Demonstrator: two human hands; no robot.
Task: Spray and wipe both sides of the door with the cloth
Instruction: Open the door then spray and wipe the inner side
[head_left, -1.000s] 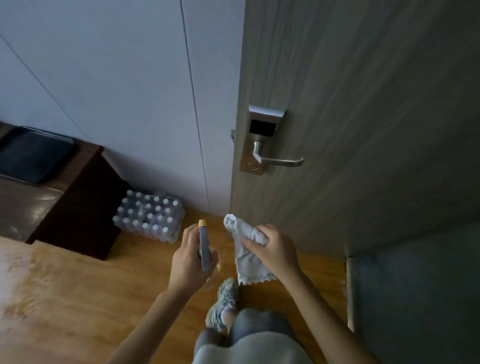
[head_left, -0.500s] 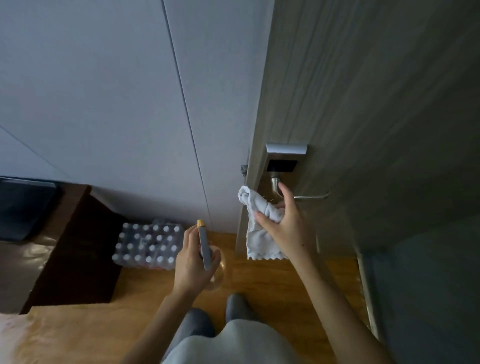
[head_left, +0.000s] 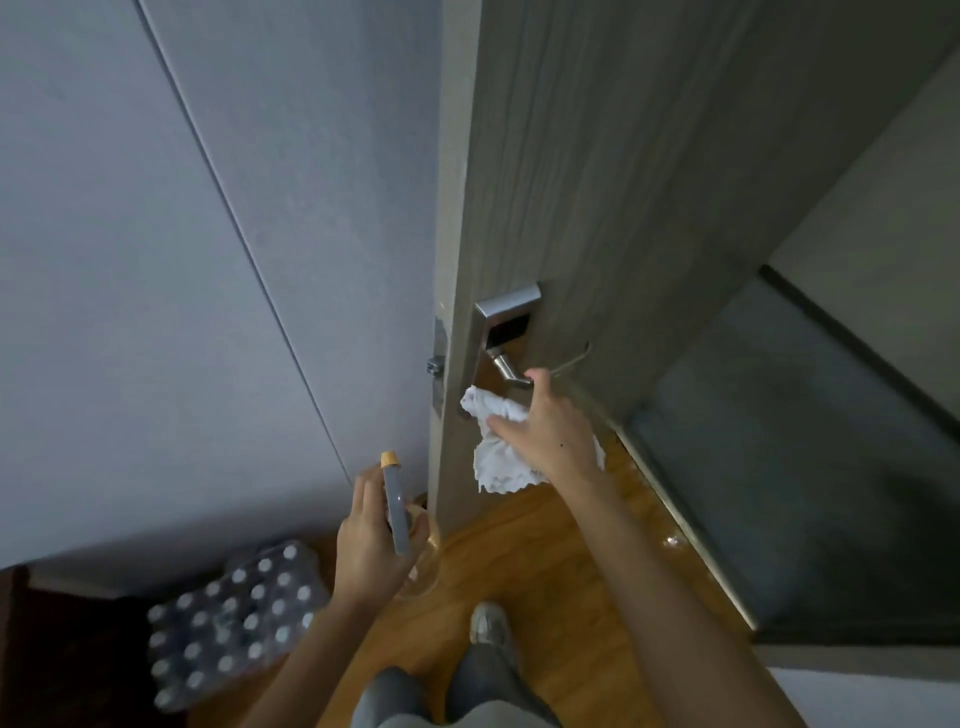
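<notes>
Pinching the white cloth (head_left: 501, 467) under its thumb, the right hand (head_left: 545, 436) stretched its other fingers straight toward the lever handle (head_left: 511, 371) near the edge of the wooden door (head_left: 623, 156). Soft and light, the cloth hung bunched below the palm and would likely wipe better spread flat. The left hand (head_left: 369, 540) had its fingers wrapped round a clear spray bottle (head_left: 396, 512), probably slick; its neck looked the surest hold.

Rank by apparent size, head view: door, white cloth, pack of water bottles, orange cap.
1. door
2. pack of water bottles
3. white cloth, partly behind the right hand
4. orange cap
</notes>
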